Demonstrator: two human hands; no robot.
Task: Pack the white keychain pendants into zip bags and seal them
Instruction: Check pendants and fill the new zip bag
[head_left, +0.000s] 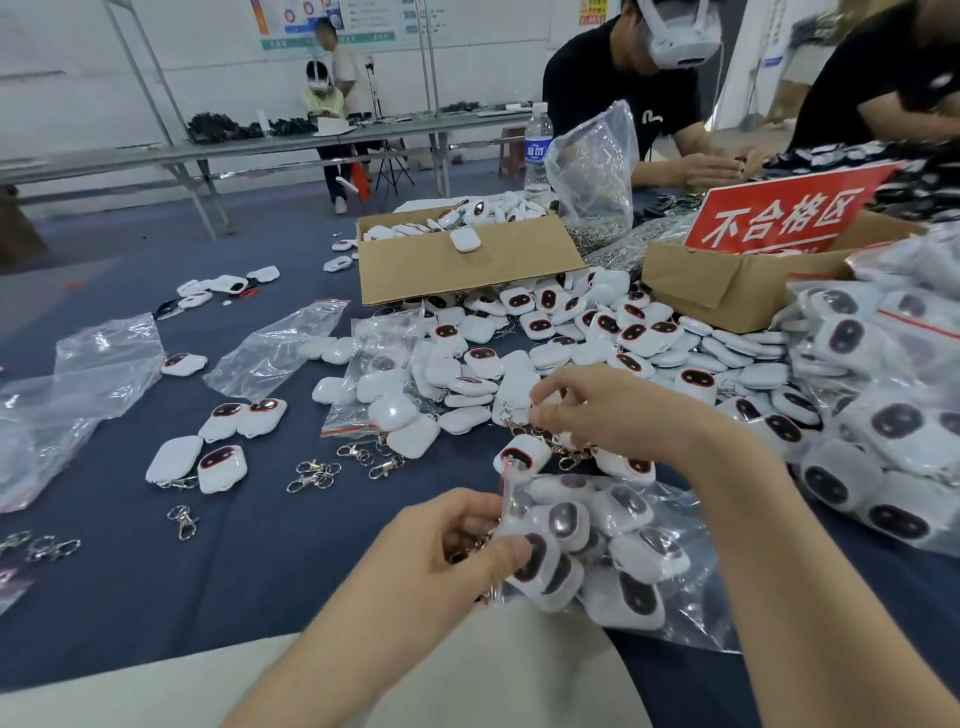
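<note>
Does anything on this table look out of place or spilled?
Yes. Several loose metal clasps lie on the blue tablecloth, joined to nothing, and one white pendant sits alone on the cardboard box flap.

White rounded plastic keychain pendants (540, 325) with dark, red-ringed oval faces; navy blue tablecloth (260, 545); plain brown cardboard box (467, 273), and right of it a white-lettered red sign (784, 215).

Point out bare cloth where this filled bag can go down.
Best patch: bare cloth bordered by the loose clasps, the left hand and the cloth's near edge. A smaller strip lies between the empty bags and the box. The pendant pile and packed bags crowd the right.
</note>
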